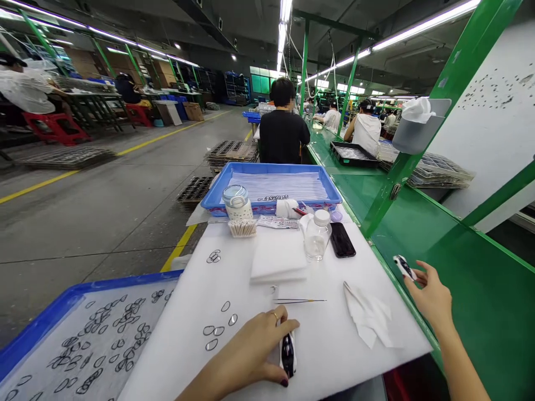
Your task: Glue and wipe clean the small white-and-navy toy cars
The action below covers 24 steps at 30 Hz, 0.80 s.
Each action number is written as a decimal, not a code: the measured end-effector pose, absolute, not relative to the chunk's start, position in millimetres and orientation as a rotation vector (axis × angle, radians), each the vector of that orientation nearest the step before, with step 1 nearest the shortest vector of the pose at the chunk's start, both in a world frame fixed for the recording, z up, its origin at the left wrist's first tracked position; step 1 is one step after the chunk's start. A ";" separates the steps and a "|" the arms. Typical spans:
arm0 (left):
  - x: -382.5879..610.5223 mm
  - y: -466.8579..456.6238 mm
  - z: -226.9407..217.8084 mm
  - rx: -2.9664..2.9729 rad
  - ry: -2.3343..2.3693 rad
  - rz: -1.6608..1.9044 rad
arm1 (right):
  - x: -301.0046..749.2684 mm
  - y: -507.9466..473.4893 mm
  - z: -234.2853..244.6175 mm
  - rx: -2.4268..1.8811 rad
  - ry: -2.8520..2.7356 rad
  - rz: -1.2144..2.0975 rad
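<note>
My left hand [261, 345] rests at the near edge of the white foam mat [317, 345], fingers closed around a small white and black glossy part [287, 353]. Over the green conveyor belt [480, 289] my right hand [430, 295] pinches a similar small white and black part [404, 266] between its fingertips. Fine tweezers [298, 301] lie on the mat just beyond my left hand. A few small dark oval rings [217, 328] lie loose on the mat to the left of that hand.
A blue tray [37, 328] at the near left holds several oval rings. Farther on the mat: a white pad [278, 256], a clear bottle [317, 234], a phone [343, 239], cotton swabs [242, 227], a jar [236, 201], a crumpled wipe [370, 317], another blue tray [271, 170]. People sit ahead.
</note>
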<state>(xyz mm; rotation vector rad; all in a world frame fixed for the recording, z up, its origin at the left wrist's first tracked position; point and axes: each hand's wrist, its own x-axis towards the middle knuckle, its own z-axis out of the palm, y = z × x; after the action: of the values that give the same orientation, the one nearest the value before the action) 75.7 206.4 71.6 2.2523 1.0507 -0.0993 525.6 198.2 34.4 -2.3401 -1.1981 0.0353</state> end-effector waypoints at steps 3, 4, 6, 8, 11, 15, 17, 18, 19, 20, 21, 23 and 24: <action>77.2 204.5 75.0 2.250 1.067 -0.122 | 485.2 199.7 31.3 -2.121 -1.412 0.071; 78.2 203.4 76.8 2.251 1.081 -0.138 | 474.1 200.9 31.8 -2.118 -1.478 0.085; 80.7 201.0 81.2 2.264 1.112 -0.167 | 451.6 204.5 37.1 -2.116 -1.537 0.054; 83.4 198.5 86.2 2.295 1.119 -0.194 | 421.1 209.2 48.4 -1.991 -1.506 0.017; 85.7 194.7 90.7 2.355 1.108 -0.232 | 352.3 215.3 67.3 -1.579 -1.597 0.251; 85.2 189.5 81.8 2.414 1.076 -0.212 | 255.6 225.7 74.7 -1.272 -1.998 0.633; 85.0 187.8 73.6 2.418 1.050 -0.190 | 226.8 233.7 74.2 -1.290 -2.082 0.723; 85.4 187.3 70.3 2.424 1.049 -0.176 | 219.1 237.3 75.3 -1.308 -2.087 0.748; 86.1 187.1 68.2 2.434 1.054 -0.159 | 215.7 239.7 77.9 -1.322 -2.080 0.764; 87.2 187.0 67.3 2.442 1.063 -0.145 | 216.0 239.9 82.1 -1.332 -2.075 0.770; 88.4 186.9 67.7 2.445 1.068 -0.133 | 219.6 237.3 87.4 -1.320 -2.051 0.774; 90.8 186.1 70.6 2.414 1.079 -0.128 | 233.6 222.7 97.6 -1.216 -1.894 0.789; 91.6 185.2 72.3 2.380 1.089 -0.123 | 242.5 211.6 100.2 -1.126 -1.771 0.792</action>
<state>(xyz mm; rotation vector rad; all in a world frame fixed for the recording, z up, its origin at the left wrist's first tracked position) 91.6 185.2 72.3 2.3799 1.0892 -0.1226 242.5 211.6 100.2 -1.1257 -1.7706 0.7915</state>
